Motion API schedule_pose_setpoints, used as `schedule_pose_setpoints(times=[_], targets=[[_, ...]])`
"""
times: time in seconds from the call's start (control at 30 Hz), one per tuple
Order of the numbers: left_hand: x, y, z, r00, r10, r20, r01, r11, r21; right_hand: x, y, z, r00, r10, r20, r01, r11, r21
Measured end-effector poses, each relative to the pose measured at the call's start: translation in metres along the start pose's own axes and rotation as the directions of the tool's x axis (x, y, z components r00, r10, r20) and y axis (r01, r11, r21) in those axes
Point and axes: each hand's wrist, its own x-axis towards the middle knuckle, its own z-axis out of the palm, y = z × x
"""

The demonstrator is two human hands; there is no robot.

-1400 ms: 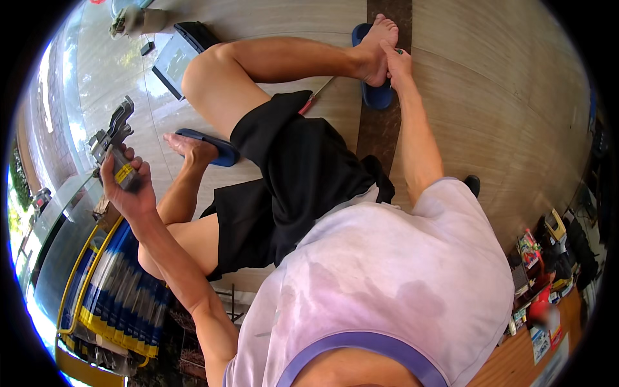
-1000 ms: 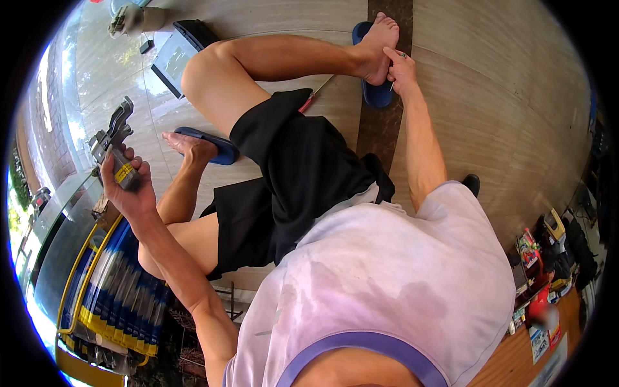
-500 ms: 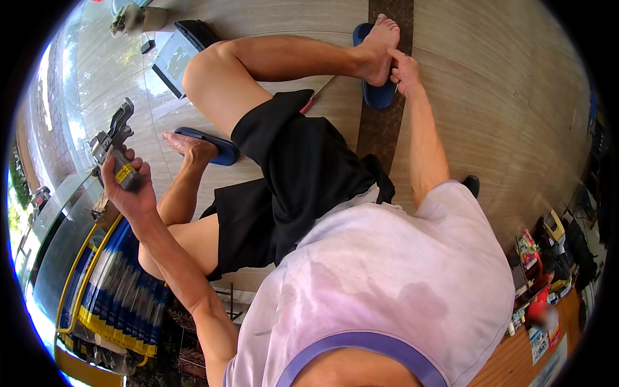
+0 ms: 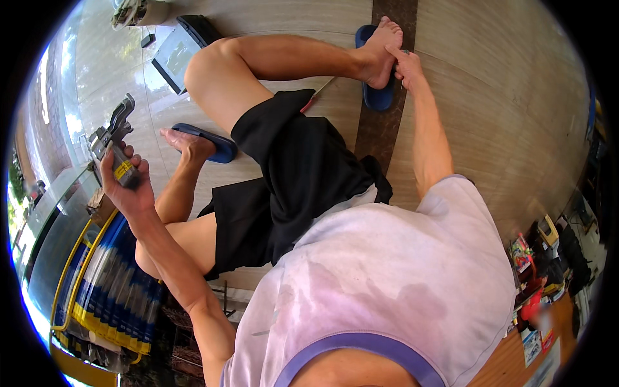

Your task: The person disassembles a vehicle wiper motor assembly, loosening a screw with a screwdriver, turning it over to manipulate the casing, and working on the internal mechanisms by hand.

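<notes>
My left hand [image 4: 132,187], at the left, is wrapped around a grey and black tool [image 4: 124,169]. The tool has a thick cylindrical body with a yellow label and a curved dark lever-like part pointing up and away. Its exact kind is unclear. At the far side, my right hand [image 4: 409,69] is beside my bare right foot [image 4: 378,57]. The index finger stretches out and touches the foot near the ankle, while the other fingers are curled in. A thin, small thing seems to show below those fingers, too small to name. Under the foot is a blue slipper [image 4: 378,99].
My left foot rests by another blue slipper [image 4: 222,150]. A black-framed flat panel [image 4: 174,59] lies on the tiled floor, near a pot [image 4: 145,13]. Blue and yellow packages [image 4: 116,297] fill a yellow rack at lower left. A wooden desk [image 4: 516,361] with clutter stands at lower right.
The right index finger has shifted slightly against the foot, and the hand has turned a little. My left hand keeps its hold on the tool, almost unmoved. The view has shifted slightly.
</notes>
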Motion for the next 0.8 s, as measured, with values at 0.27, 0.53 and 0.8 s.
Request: schedule_pose_setpoints(times=[0.27, 0.53, 0.8], targets=[[0.003, 0.000, -0.004, 1.000, -0.015, 0.001, 0.015, 1.000, -0.015, -0.006, 0.000, -0.006, 0.996, 0.018, 0.082, -0.024, 0.998, 0.065], [0.003, 0.001, -0.007, 1.000, -0.013, -0.014, 0.012, 1.000, -0.011, -0.013, 0.006, -0.012, 0.985, 0.041, 0.170, -0.071, 0.982, 0.176], [0.006, -0.001, -0.012, 0.999, -0.026, -0.041, 0.026, 1.000, -0.011, -0.018, 0.015, -0.020, 0.980, 0.050, 0.193, -0.099, 0.961, 0.257]])
